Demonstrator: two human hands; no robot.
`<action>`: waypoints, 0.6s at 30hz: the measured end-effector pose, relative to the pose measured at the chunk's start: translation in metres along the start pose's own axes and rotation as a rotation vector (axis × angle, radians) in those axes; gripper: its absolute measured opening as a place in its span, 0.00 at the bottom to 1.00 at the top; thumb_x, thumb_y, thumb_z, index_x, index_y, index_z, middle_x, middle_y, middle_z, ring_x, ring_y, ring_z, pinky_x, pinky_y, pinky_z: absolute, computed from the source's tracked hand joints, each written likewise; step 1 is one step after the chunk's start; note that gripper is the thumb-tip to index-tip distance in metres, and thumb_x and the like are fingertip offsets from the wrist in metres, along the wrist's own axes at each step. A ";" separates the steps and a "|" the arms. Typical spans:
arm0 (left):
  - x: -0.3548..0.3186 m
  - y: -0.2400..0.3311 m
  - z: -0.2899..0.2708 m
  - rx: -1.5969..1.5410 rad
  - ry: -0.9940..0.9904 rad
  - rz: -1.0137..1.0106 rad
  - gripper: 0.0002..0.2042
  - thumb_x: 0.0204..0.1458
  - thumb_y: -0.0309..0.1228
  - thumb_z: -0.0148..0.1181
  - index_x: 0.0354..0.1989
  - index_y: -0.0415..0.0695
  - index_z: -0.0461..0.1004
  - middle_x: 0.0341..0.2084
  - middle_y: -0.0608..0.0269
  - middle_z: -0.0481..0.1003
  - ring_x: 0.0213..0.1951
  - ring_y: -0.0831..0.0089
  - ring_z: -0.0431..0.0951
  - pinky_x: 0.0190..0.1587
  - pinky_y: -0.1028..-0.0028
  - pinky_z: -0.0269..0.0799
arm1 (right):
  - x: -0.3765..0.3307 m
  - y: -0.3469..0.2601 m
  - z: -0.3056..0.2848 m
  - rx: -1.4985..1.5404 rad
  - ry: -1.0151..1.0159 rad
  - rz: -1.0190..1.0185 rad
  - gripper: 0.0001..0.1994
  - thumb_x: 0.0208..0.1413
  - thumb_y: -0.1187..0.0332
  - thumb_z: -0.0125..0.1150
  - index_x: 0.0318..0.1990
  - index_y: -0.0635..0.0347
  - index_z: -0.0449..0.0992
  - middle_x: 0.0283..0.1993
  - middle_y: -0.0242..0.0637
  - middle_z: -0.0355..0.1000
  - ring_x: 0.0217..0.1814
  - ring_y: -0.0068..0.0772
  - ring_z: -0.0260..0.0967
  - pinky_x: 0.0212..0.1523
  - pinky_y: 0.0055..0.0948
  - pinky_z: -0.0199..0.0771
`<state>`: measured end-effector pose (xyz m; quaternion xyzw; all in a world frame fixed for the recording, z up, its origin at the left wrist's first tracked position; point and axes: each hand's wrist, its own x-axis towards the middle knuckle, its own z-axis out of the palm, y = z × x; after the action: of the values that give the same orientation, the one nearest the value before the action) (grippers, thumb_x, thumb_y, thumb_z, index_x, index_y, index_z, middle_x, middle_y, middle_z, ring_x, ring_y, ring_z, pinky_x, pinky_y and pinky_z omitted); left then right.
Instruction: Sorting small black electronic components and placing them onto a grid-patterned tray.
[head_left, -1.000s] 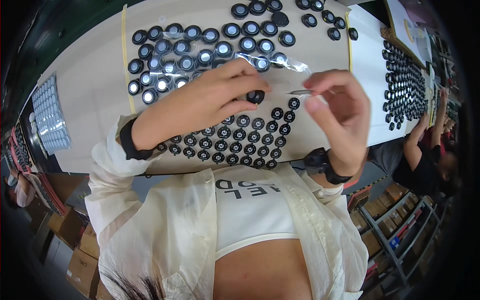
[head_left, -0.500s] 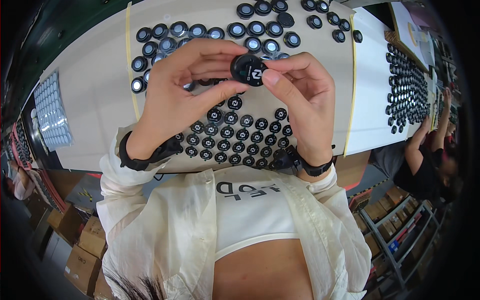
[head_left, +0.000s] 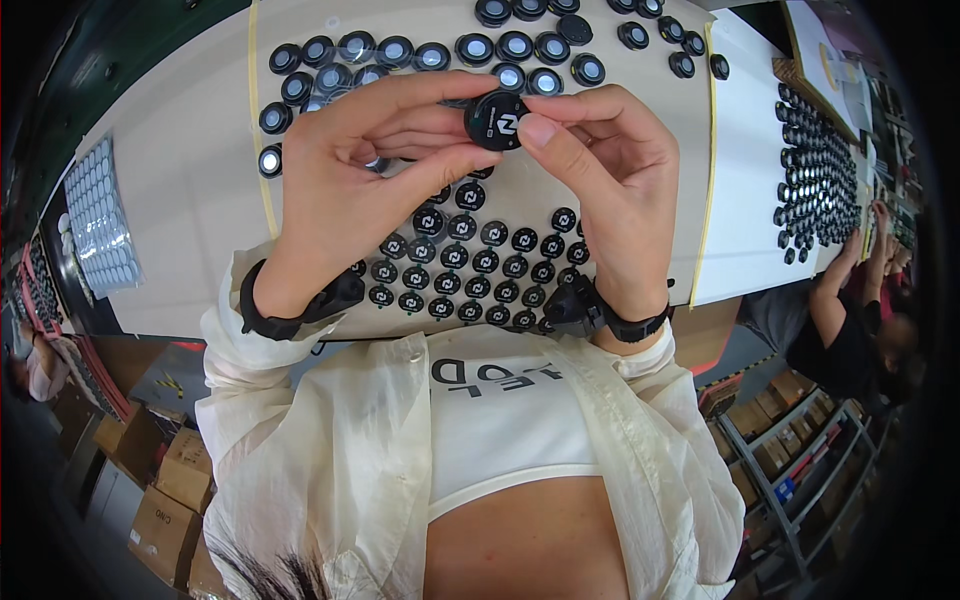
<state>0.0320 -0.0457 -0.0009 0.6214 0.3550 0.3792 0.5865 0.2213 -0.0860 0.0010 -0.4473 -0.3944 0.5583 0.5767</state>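
I hold a small round black disc (head_left: 496, 120) with a white mark on its face, raised above the table. My left hand (head_left: 365, 170) pinches its left edge with thumb and fingers. My right hand (head_left: 600, 170) presses its right edge with the thumb. Below my hands, several matching black discs with white marks (head_left: 470, 265) lie in rows near the table's front edge. Further back, several black rings with shiny centres (head_left: 420, 50) lie in rows. Both wrists wear black bands.
The table top (head_left: 180, 180) is pale, with yellow tape lines. A sheet of small clear round stickers (head_left: 95, 215) lies at the left. More black discs (head_left: 815, 170) cover a white sheet at the right, where another person (head_left: 850, 330) works. Cardboard boxes (head_left: 160, 480) and shelving stand below.
A second ago my hands were apart, the left over the discs and the right holding a thin tool. Both then closed on one disc; it now stays held between them.
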 end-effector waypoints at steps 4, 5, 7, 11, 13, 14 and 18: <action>0.000 -0.001 0.000 0.025 -0.003 0.002 0.22 0.47 0.12 0.64 0.53 0.30 0.72 0.41 0.49 0.80 0.41 0.67 0.83 0.47 0.73 0.81 | 0.001 0.001 -0.001 -0.012 -0.001 -0.001 0.08 0.53 0.81 0.67 0.41 0.71 0.78 0.39 0.41 0.78 0.42 0.24 0.75 0.46 0.22 0.76; 0.000 -0.001 0.000 0.025 -0.004 0.001 0.22 0.47 0.12 0.64 0.53 0.30 0.72 0.41 0.49 0.80 0.41 0.67 0.83 0.47 0.73 0.81 | 0.001 0.000 -0.001 -0.012 0.000 0.000 0.08 0.53 0.81 0.67 0.41 0.71 0.78 0.39 0.41 0.78 0.42 0.24 0.75 0.46 0.22 0.76; 0.000 -0.002 0.001 0.030 -0.002 -0.002 0.22 0.47 0.12 0.64 0.53 0.30 0.72 0.41 0.49 0.80 0.41 0.67 0.83 0.47 0.73 0.81 | 0.001 -0.001 -0.001 -0.019 0.013 0.022 0.09 0.52 0.80 0.67 0.41 0.71 0.78 0.39 0.41 0.78 0.42 0.24 0.76 0.46 0.23 0.76; 0.000 0.001 0.003 0.053 0.025 -0.004 0.22 0.47 0.12 0.64 0.53 0.30 0.73 0.41 0.49 0.80 0.41 0.67 0.83 0.47 0.73 0.81 | 0.001 -0.002 0.001 -0.053 0.028 0.008 0.08 0.52 0.80 0.67 0.41 0.71 0.79 0.39 0.42 0.79 0.42 0.24 0.76 0.47 0.24 0.76; 0.000 -0.002 0.003 0.073 0.029 0.021 0.21 0.47 0.12 0.64 0.53 0.31 0.74 0.41 0.49 0.80 0.40 0.67 0.83 0.46 0.73 0.81 | 0.002 -0.001 0.001 -0.087 0.024 0.000 0.08 0.52 0.80 0.67 0.39 0.71 0.80 0.38 0.42 0.79 0.42 0.25 0.76 0.48 0.25 0.76; 0.001 -0.003 0.003 0.072 0.029 0.018 0.21 0.47 0.12 0.64 0.53 0.31 0.74 0.41 0.49 0.80 0.40 0.67 0.83 0.46 0.73 0.81 | 0.003 -0.001 0.000 -0.087 0.024 0.003 0.08 0.52 0.80 0.67 0.39 0.71 0.80 0.38 0.42 0.79 0.42 0.25 0.76 0.48 0.25 0.76; 0.000 -0.004 0.001 0.165 0.026 0.033 0.21 0.47 0.12 0.64 0.53 0.33 0.75 0.40 0.50 0.80 0.40 0.67 0.83 0.45 0.74 0.81 | 0.005 -0.004 -0.004 -0.235 -0.015 -0.012 0.06 0.51 0.79 0.67 0.37 0.70 0.81 0.36 0.40 0.80 0.41 0.25 0.76 0.47 0.26 0.76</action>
<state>0.0333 -0.0457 -0.0049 0.6684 0.3822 0.3662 0.5225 0.2265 -0.0809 0.0035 -0.5050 -0.4642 0.5082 0.5208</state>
